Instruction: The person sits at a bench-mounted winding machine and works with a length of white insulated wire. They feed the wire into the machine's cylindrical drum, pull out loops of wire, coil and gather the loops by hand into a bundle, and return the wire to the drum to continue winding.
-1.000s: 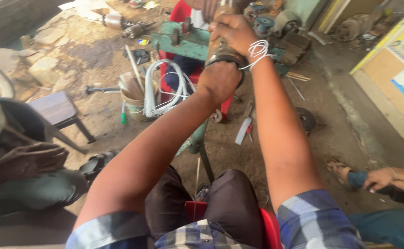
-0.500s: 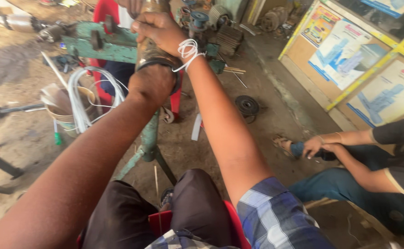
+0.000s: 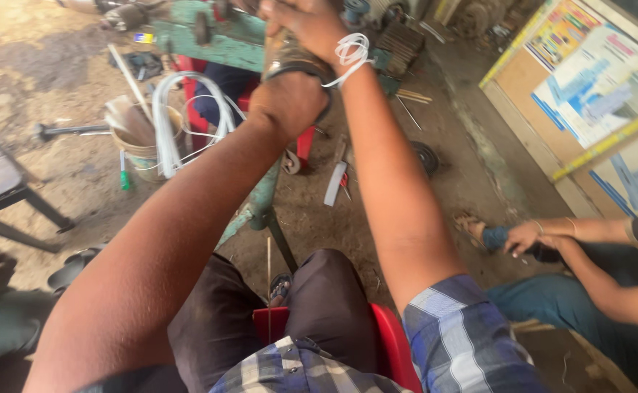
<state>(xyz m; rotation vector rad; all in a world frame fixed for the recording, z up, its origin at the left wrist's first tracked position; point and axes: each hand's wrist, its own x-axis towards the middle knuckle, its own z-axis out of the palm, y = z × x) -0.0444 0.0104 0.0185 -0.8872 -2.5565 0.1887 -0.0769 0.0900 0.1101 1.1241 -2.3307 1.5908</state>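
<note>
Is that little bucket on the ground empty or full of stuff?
Full: the bucket stands upright with white tubing and sticks poking out of its top.

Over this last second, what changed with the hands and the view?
The view swung right, bringing a seated co-worker's hand into frame. Both hands stayed clamped: left hand and right hand on the cylindrical part at the green stand. White wire loop remains at the right wrist.

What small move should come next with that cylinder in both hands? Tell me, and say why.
Probably keep the left hand steady on the cylinder while the right hand works its top: both hands grip it, above the green stand.
</note>
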